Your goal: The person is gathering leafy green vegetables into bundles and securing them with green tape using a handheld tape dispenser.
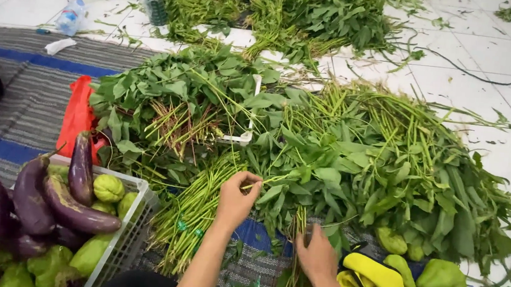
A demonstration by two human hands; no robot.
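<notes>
**Two hands in a heap of leafy greens**

The left hand [236, 199] pinches a single green stalk [277, 178] between thumb and fingertips, drawing it from the big pile of leafy stems [374, 164] spread on the floor. The right hand [318, 256] closes around a bunch of stems [299, 224] that stands upright in front of it; its fingers are partly hidden, so the grip looks closed rather than certain. A white crate [132, 228] with purple eggplants [54, 198] sits to the left, green chayotes [441, 279] to the right.

1 head view, steeply downward, close
</notes>
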